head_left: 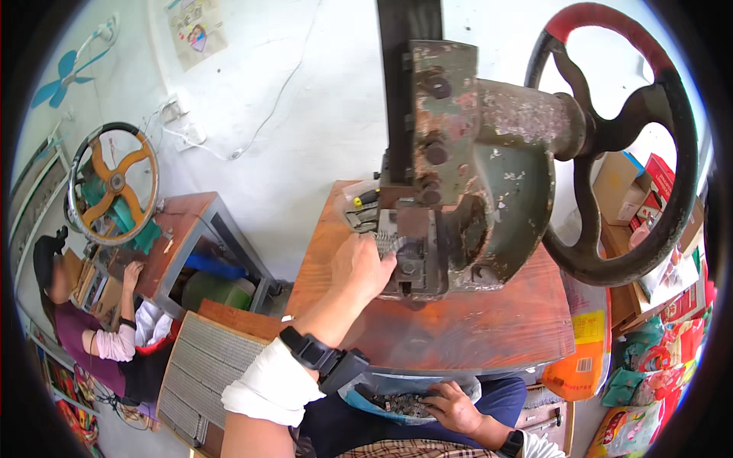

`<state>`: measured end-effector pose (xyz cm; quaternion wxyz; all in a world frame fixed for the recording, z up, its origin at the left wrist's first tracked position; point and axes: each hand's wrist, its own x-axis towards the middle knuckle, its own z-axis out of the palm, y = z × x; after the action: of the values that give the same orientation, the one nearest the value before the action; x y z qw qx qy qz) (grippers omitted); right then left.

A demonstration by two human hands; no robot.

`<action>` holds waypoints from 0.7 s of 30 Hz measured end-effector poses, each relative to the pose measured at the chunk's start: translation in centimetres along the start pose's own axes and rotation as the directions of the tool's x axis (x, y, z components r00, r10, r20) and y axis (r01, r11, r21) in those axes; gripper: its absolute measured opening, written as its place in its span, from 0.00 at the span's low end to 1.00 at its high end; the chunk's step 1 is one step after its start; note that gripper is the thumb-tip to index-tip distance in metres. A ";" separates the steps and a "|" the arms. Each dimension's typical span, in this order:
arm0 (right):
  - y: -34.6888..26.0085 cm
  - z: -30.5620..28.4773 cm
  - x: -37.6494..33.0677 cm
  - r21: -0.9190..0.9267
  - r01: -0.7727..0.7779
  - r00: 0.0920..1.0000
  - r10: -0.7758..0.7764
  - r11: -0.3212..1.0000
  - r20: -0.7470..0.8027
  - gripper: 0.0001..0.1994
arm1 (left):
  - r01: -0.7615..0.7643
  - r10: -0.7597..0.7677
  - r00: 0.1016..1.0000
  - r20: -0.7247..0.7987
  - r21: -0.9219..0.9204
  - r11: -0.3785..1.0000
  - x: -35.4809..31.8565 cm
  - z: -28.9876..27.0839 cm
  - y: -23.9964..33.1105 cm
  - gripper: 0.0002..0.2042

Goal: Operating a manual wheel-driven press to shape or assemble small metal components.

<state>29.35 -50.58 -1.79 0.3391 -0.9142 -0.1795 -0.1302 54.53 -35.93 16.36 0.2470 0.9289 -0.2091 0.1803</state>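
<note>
In front of me stands a hand-wheel press [508, 172] with worn green paint and a dark vertical ram. My left hand [359, 267] reaches to its die block [416, 263], the fingers curled in beside a small ridged metal piece [387, 243]. Motion smears those fingertips, so I cannot make out their grip. My right hand [456, 408] is down at a pale plastic bag [355, 389] in my lap. Its bent fingers are closed among small dark metal pieces [405, 404]. What it pinches is hidden.
The press is bolted on a reddish wooden table [489, 328]; its big handwheel [679, 153] juts right. Left of me lies a board with rows of small metal pieces [206, 366]. A co-worker [92, 336] sits at another press [114, 183]. Cartons and bags [649, 359] crowd the right.
</note>
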 end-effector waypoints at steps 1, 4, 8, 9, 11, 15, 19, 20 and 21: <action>0.3 -0.2 -0.4 -0.001 -0.004 1.000 0.004 1.000 -0.008 0.11 | -0.009 0.009 1.000 0.002 0.000 1.000 0.5 0.3 0.4 0.16; 1.4 -0.4 -1.7 0.023 -0.114 0.993 0.114 0.993 -0.026 0.12 | 0.014 -0.017 0.997 0.074 0.035 0.999 1.6 1.9 2.3 0.17; 1.3 -0.8 -1.4 0.049 -0.141 0.989 0.143 0.989 -0.047 0.12 | 0.051 -0.051 0.999 0.010 -0.045 0.998 2.1 3.2 3.1 0.17; 1.6 -0.4 -1.3 0.058 -0.138 0.989 0.140 0.989 -0.039 0.12 | 0.016 -0.023 0.996 -0.083 -0.086 0.996 1.8 3.8 2.9 0.16; 2.1 0.1 -1.4 0.067 -0.145 0.989 0.147 0.987 -0.031 0.13 | -0.025 0.003 0.986 -0.167 -0.128 0.991 1.7 4.1 3.0 0.17; 1.8 -0.8 -0.8 0.057 -0.134 0.990 0.137 0.989 -0.047 0.13 | 0.037 0.056 0.991 0.119 -0.664 0.747 1.4 3.1 1.8 0.20; -0.6 -4.5 1.7 0.132 -0.034 0.999 0.038 0.991 -0.031 0.13 | -0.106 0.084 0.993 -0.082 -0.305 0.947 0.4 3.8 2.6 0.21; -1.3 -5.9 2.9 0.131 -0.034 0.999 0.038 0.991 -0.027 0.13 | -0.086 0.053 0.992 -0.112 -0.315 0.945 0.5 4.1 2.6 0.20; -2.0 -7.6 4.5 0.140 0.083 0.995 -0.074 0.987 -0.074 0.13 | -0.067 0.021 0.990 -0.142 -0.325 0.943 0.6 4.1 2.5 0.19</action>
<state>31.65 -53.15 6.52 0.4044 -0.8747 -0.2125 -0.1617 54.84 -40.27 14.24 0.4082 0.8551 -0.2397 0.2114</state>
